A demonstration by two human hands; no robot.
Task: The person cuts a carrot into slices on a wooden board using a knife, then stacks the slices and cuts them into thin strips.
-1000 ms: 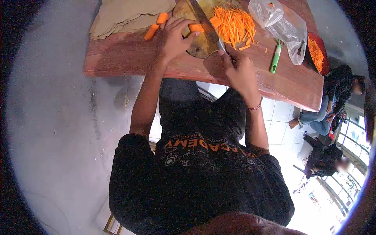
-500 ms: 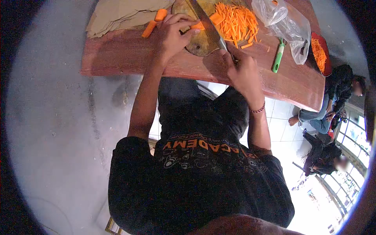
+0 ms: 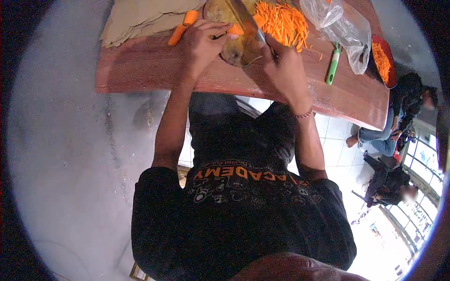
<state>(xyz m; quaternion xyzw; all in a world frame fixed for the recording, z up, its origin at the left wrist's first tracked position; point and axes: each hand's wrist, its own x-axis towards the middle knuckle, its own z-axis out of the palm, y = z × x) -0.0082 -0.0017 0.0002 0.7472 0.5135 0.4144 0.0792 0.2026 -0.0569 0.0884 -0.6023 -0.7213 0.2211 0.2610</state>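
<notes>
My left hand [image 3: 205,43] holds a short carrot piece [image 3: 235,30] between its fingers at the left part of the round cutting board [image 3: 233,51]. My right hand [image 3: 282,61] is closed around the handle of a knife [image 3: 247,19], whose blade points up and left over the board, just right of the held piece. Right of the blade lies a heap of thin carrot strips [image 3: 282,25]. Two carrot chunks [image 3: 177,35] rest on the table beside my left hand.
Brown cardboard [image 3: 140,21] covers the table's far left. A green-handled peeler [image 3: 333,65], a clear plastic bag [image 3: 344,33] and a red tray [image 3: 391,70] with carrot shreds are on the right. Two people [image 3: 398,112] [image 3: 389,182] sit beyond the table.
The knife and my right hand have moved slightly left, toward the held piece. My left hand has shifted a little left with its carrot piece, which is now apart from the carrot beyond the blade.
</notes>
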